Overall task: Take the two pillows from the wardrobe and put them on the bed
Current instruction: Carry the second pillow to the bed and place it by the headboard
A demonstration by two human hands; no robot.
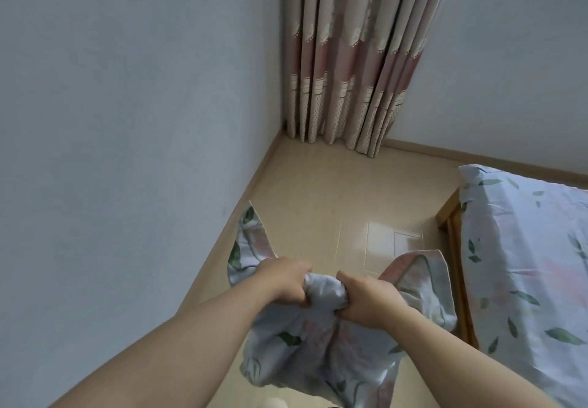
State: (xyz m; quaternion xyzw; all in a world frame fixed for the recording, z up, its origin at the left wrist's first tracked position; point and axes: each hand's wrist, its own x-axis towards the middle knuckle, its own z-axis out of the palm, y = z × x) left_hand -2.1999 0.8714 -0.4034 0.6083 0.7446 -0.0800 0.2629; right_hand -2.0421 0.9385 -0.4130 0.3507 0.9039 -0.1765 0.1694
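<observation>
Hands up close, both clenched tight into fists on the same bunched-up bit of pillow [318,344]. Left hand [283,280] gripping the fabric from the left, right hand [366,299] from the right, knuckles nearly meeting over the gathered cloth between them. Pale blue cover with green leaves and pink flowers, hanging limp below the fists, two corners flaring up on either side. Held in the air over the beige tile floor [334,201], not resting on anything. Just to the right, bed [525,264] with a matching leafy sheet and a bit of wooden frame showing at its near corner; pillow close beside it but not touching. Plain bluish wall [127,121] filling the left side. Farther back in the corner, pleated pink-and-cream curtain [356,57] reaching down to the floor.
</observation>
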